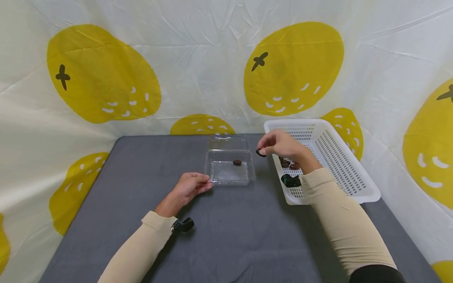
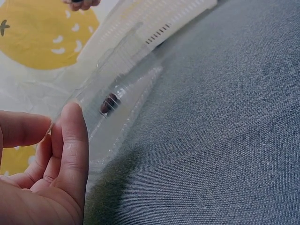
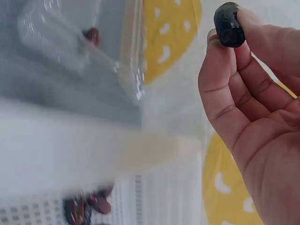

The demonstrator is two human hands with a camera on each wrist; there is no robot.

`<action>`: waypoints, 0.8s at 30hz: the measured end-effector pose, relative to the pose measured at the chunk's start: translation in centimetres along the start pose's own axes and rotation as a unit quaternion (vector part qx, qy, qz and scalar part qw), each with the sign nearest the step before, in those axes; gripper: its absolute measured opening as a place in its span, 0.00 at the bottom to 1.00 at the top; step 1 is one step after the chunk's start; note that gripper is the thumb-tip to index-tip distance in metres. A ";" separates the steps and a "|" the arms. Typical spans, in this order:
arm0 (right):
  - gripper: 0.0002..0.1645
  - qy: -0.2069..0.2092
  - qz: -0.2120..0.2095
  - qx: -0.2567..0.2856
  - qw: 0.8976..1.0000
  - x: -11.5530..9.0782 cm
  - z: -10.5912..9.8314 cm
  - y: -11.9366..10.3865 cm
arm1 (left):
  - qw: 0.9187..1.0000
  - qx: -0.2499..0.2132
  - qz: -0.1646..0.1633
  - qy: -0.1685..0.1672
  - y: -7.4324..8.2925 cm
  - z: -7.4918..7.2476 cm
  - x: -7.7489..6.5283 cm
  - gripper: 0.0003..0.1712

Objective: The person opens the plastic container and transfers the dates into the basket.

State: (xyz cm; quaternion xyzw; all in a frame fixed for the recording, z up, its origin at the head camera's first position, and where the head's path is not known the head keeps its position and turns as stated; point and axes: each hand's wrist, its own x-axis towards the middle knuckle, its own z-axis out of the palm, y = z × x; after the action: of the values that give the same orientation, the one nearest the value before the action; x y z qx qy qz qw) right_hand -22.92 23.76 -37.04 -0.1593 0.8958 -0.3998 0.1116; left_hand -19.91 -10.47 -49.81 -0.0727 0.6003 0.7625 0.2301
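A clear plastic clamshell box (image 1: pixel 230 182) stands with its lid (image 1: pixel 228 142) folded back, and one brown date (image 1: pixel 237 162) lies inside. My left hand (image 1: pixel 191 185) pinches the box's front left rim between thumb and fingers, as the left wrist view shows up close. Between the thumb and fingertips of my right hand (image 1: pixel 281 144) is a dark, glossy date (image 3: pixel 229 24). That hand is raised at the left rim of a white perforated basket (image 1: pixel 339 157), to the right of the box. More dates (image 1: pixel 290 163) lie in the basket, partly hidden by the right wrist.
A grey cloth covers the table (image 1: pixel 226 236). Behind it and at the sides hangs a white curtain (image 1: pixel 201 78) printed with yellow fruit. The basket stands near the table's back right, close to the curtain. Each wrist carries a small dark device (image 1: pixel 184 225).
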 end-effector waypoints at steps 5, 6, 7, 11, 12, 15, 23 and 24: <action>0.09 0.021 0.012 0.013 1.000 -0.7 -1.6 1.1 | 1.000 -0.005 -0.001 -0.003 -0.1 -0.1 0.0 0.06; 0.10 0.026 0.013 0.014 0.999 -0.8 -1.9 1.4 | 1.000 -0.006 -0.002 -0.001 -0.1 -0.1 -0.1 0.06; 0.10 0.031 0.013 0.013 0.999 -0.9 -2.2 1.7 | 1.000 -0.005 -0.002 -0.002 -0.1 -0.1 -0.1 0.05; 0.11 0.050 0.019 0.006 0.999 -1.4 -3.5 2.9 | 1.000 -0.001 -0.004 0.003 -0.1 -0.1 -0.2 0.06; 0.11 0.053 0.023 0.002 0.998 -1.6 -3.8 3.2 | 1.000 -0.001 -0.005 0.004 -0.1 -0.1 -0.2 0.06; 0.11 0.066 0.037 -0.019 0.997 -2.2 -4.7 4.1 | 1.000 0.002 -0.005 0.002 -0.1 -0.2 -0.3 0.10; 0.15 0.101 0.083 -0.025 0.991 -3.6 -6.3 6.5 | 1.000 0.004 -0.003 0.002 -0.1 -0.2 -0.2 0.16; 0.16 0.105 0.089 -0.028 0.990 -3.8 -6.4 6.8 | 1.000 0.002 -0.002 0.000 -0.1 -0.2 -0.1 0.16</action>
State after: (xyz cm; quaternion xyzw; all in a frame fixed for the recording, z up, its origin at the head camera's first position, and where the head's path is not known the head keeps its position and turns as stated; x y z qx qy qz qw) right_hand -22.87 33.80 -37.73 -0.0392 0.9240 -0.3774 0.0474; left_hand -19.79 -10.69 -49.91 -0.0740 0.6020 0.7605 0.2319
